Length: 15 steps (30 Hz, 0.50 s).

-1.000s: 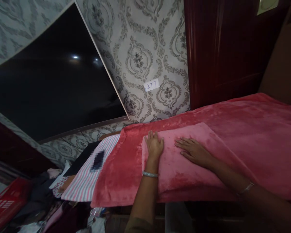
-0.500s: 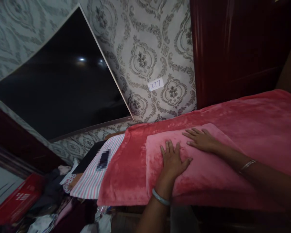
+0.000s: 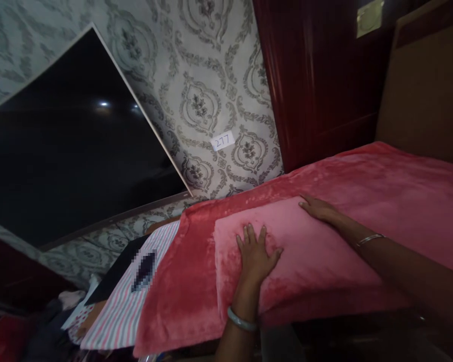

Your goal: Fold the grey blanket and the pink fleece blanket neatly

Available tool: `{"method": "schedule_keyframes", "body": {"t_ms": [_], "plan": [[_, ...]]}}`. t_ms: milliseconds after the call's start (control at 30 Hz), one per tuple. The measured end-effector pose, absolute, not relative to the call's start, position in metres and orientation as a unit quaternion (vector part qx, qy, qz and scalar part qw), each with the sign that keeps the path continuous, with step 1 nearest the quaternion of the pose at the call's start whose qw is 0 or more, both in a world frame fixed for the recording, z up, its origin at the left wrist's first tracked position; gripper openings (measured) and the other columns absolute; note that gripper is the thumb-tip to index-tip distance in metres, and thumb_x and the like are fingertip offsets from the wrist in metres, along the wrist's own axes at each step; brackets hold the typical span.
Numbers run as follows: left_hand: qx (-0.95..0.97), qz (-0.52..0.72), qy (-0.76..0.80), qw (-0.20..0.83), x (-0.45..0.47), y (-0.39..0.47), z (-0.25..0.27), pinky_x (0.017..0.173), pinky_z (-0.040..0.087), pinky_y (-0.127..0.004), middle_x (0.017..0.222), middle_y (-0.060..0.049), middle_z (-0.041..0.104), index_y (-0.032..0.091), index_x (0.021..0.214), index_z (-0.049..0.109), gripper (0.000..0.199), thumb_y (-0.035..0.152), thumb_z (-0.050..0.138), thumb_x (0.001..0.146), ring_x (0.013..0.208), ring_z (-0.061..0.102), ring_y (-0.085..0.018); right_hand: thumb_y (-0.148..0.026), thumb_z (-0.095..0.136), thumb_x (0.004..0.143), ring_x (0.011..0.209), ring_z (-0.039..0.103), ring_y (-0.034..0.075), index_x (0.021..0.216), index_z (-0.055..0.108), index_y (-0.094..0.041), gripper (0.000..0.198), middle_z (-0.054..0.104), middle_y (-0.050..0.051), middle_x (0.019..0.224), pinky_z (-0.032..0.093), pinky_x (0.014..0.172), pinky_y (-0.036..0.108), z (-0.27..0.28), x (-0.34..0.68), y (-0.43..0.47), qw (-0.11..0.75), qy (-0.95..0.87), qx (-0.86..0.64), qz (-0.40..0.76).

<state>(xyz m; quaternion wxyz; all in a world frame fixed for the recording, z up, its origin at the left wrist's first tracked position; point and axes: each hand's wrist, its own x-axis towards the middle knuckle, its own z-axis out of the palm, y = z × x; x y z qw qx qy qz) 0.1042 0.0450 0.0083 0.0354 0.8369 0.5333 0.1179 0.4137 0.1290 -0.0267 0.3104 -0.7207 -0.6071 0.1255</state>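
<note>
A plush pink blanket folded into a flat pad (image 3: 287, 251) lies on a wider red-pink plush cover (image 3: 181, 301). Palm down, with fingers spread, my left hand (image 3: 256, 254) presses on the left part of the pad; a pale green bangle circles that wrist. My right hand (image 3: 317, 208), below a silver bracelet, rests at the pad's far edge with its fingers stretched toward the wall. Some of its fingertips are hard to make out there. Neither hand grips any cloth that I can see.
A large dark television screen (image 3: 83, 146) stands at the left before patterned wallpaper. A paper label reading 277 (image 3: 223, 141) is on the wall. Striped cloth (image 3: 113, 311) with a blurred dark item lies left of the cover. A dark red wood panel (image 3: 324, 75) and brown board (image 3: 426, 85) rise behind.
My right hand has slid from the top of the folded blanket to its far edge. My left hand stays flat on it. The view has shifted right.
</note>
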Motion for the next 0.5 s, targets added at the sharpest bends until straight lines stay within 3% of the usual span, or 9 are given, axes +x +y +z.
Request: {"method": "schedule_keyframes", "body": {"t_ms": [267,400,500], "plan": [[0.836,0.090,0.542,0.003,0.106,0.052,0.009,0.123,0.009,-0.067,0.170,-0.017,0.022,0.024,0.159,0.038,0.076,0.059,0.052,0.093,0.158,0.013,-0.039,-0.051,0.051,0.087,0.123,0.063,0.033,0.144,0.058,-0.017,0.067,0.066,0.012,0.134,0.050,0.108,0.050,-0.031,0.433,0.044,0.404,-0.548,-0.692,0.241],[0.834,0.078,0.547,-0.008,0.107,0.053,0.009,0.123,0.011,-0.066,0.169,-0.018,0.022,0.023,0.159,0.038,0.074,0.056,0.053,0.094,0.157,0.014,-0.039,-0.067,0.058,0.082,0.136,0.052,0.034,0.139,0.062,-0.023,0.072,0.060,0.008,0.143,0.038,0.120,0.052,-0.029,0.423,-0.007,0.464,-0.524,-0.638,0.322],[0.833,0.071,0.549,-0.013,0.107,0.054,0.011,0.124,0.011,-0.065,0.169,-0.018,0.021,0.023,0.160,0.037,0.074,0.055,0.052,0.095,0.157,0.014,-0.039,-0.074,0.059,0.078,0.139,0.049,0.036,0.141,0.060,-0.022,0.082,0.057,0.009,0.146,0.032,0.122,0.056,-0.024,0.411,-0.031,0.471,-0.511,-0.643,0.323]]}}
